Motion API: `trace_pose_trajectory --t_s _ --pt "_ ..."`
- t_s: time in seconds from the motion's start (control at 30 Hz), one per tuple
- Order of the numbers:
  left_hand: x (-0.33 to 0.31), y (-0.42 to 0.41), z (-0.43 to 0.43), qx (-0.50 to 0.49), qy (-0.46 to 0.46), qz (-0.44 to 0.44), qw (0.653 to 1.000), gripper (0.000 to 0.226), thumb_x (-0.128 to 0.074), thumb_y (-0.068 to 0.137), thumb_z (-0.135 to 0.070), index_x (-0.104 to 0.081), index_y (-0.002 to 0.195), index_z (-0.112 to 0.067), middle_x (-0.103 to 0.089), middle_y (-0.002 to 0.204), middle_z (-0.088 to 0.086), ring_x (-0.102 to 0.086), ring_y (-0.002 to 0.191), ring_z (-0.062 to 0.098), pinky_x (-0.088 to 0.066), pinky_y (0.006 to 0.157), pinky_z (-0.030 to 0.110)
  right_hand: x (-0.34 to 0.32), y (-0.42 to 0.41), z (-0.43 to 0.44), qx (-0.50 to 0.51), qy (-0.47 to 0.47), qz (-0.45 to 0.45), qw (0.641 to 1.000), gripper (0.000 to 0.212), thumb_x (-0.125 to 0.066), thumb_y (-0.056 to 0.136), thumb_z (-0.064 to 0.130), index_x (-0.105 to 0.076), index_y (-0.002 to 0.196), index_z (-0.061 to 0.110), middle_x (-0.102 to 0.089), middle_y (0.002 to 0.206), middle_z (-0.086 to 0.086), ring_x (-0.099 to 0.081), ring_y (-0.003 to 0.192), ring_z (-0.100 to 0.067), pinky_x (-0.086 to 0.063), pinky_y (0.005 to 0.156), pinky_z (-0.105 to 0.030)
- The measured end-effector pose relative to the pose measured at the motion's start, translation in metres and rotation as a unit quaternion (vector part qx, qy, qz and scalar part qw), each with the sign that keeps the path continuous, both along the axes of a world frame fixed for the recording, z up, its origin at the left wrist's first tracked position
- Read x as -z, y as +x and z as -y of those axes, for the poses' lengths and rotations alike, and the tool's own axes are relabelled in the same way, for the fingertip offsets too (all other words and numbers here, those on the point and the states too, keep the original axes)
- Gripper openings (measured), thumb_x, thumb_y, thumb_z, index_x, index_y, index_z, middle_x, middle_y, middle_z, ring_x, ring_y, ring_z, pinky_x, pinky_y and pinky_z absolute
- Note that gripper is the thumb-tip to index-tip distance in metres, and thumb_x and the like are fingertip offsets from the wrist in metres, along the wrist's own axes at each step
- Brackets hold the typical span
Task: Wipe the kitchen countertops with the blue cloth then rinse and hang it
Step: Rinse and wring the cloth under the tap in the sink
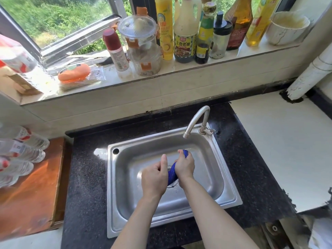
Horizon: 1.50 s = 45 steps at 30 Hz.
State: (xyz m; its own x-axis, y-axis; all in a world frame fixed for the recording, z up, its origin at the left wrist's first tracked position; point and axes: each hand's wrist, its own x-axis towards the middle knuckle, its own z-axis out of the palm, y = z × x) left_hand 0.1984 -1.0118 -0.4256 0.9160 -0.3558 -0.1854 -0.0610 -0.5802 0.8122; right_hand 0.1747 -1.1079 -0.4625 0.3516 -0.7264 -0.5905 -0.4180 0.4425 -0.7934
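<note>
Both hands grip a twisted blue cloth [172, 174] over the middle of a steel sink [125, 209]: left hand [155, 175] curled round its near end, right hand [185, 166] round its far end. A tap [196, 121] arches at the far right, set in a dark bench [86, 177].

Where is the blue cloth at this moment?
In the middle of the head view, the blue cloth is gripped by the left hand and right hand over the sink, near the faucet.
</note>
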Motion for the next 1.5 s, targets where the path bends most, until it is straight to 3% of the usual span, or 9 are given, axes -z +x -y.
trace_pose_trajectory --t_s 0.17,0.3,0.5,0.73,0.9,1.13,1.23,1.37,1.5 --pt "0.000 0.023 -0.021 0.057 -0.004 -0.160 0.985 0.041 -0.060 0.097 -0.042 -0.044 0.067 -0.020 -0.044 0.051 -0.012 -0.037 0.052 0.015 -0.031 0.054 0.030 0.002 -0.032 0.028 -0.180 -0.086 0.001 0.980 0.030 -0.046 0.099 0.045 -0.056 0.090 0.019 -0.060 0.072 -0.002 -0.064 0.069 -0.032 -0.059 0.069 -0.057" --pt "-0.010 0.020 -0.027 0.072 -0.033 -0.341 0.937 0.032 -0.070 0.092 -0.038 -0.061 0.098 -0.008 -0.063 0.063 -0.001 -0.044 0.049 0.015 -0.031 0.045 0.024 -0.009 -0.040 0.029 -0.182 -0.004 0.059 0.982 0.035 -0.045 0.099 0.056 -0.056 0.100 0.023 -0.056 0.072 0.003 -0.060 0.072 -0.018 -0.057 0.087 -0.057" --pt "-0.013 0.016 -0.021 0.004 -0.096 -0.410 0.907 0.022 -0.054 0.096 -0.026 -0.071 0.093 -0.012 -0.064 0.070 0.004 -0.048 0.054 0.017 -0.033 0.052 0.027 -0.025 -0.049 0.038 -0.015 0.228 0.197 0.953 0.029 -0.032 0.104 0.026 -0.056 0.121 0.020 -0.067 0.069 -0.007 -0.064 0.075 -0.026 -0.053 0.080 -0.041" --pt "-0.016 0.012 -0.022 -0.038 -0.250 -0.479 0.841 0.019 -0.062 0.092 -0.014 -0.065 0.109 -0.008 -0.069 0.084 0.007 -0.064 0.063 0.015 -0.050 0.053 0.024 -0.027 -0.052 0.040 0.006 0.171 0.243 0.955 0.035 -0.066 0.098 0.029 -0.054 0.128 0.016 -0.076 0.096 -0.013 -0.073 0.084 -0.025 -0.057 0.075 -0.035" --pt "-0.019 0.011 -0.030 0.071 -0.186 -0.491 0.848 0.035 -0.075 0.080 -0.021 -0.070 0.112 -0.006 -0.066 0.085 0.004 -0.059 0.064 0.010 -0.045 0.056 0.020 -0.032 -0.039 0.030 -0.016 0.177 0.231 0.957 0.046 -0.071 0.085 0.050 -0.069 0.109 0.011 -0.065 0.079 -0.010 -0.061 0.067 -0.022 -0.050 0.056 -0.029" --pt "-0.019 0.011 -0.045 0.139 -0.162 -0.533 0.819 0.037 -0.077 0.081 -0.031 -0.066 0.113 -0.016 -0.062 0.102 0.013 -0.060 0.085 0.021 -0.046 0.073 0.037 -0.037 -0.028 0.025 -0.013 0.275 0.285 0.918 0.039 -0.070 0.092 0.034 -0.054 0.114 0.006 -0.069 0.118 -0.013 -0.071 0.108 -0.031 -0.057 0.096 -0.044" --pt "-0.020 0.009 -0.047 0.181 -0.162 -0.555 0.796 0.046 -0.072 0.089 -0.021 -0.050 0.126 -0.005 -0.063 0.120 0.025 -0.063 0.113 0.041 -0.055 0.086 0.054 -0.038 -0.026 0.025 -0.027 0.278 0.314 0.907 0.017 -0.064 0.098 0.017 -0.050 0.090 0.014 -0.071 0.105 -0.013 -0.073 0.098 -0.030 -0.061 0.084 -0.035" --pt "-0.016 0.015 -0.045 0.135 -0.171 -0.493 0.842 0.050 -0.078 0.079 -0.011 -0.035 0.105 -0.015 -0.065 0.095 0.016 -0.067 0.080 0.033 -0.059 0.078 0.053 -0.033 -0.022 0.032 0.000 0.281 0.279 0.918 0.013 -0.060 0.100 0.015 -0.051 0.093 0.021 -0.056 0.073 -0.001 -0.051 0.055 -0.013 -0.045 0.055 -0.024" --pt "-0.011 0.018 -0.037 0.246 -0.009 -0.268 0.932 0.047 -0.075 0.079 -0.014 -0.030 0.092 -0.017 -0.053 0.076 0.001 -0.045 0.064 0.017 -0.041 0.058 0.024 -0.020 -0.019 0.028 0.010 0.195 0.169 0.966 0.017 -0.045 0.107 0.019 -0.062 0.109 0.016 -0.036 0.055 0.006 -0.029 0.045 -0.010 -0.029 0.045 -0.023"
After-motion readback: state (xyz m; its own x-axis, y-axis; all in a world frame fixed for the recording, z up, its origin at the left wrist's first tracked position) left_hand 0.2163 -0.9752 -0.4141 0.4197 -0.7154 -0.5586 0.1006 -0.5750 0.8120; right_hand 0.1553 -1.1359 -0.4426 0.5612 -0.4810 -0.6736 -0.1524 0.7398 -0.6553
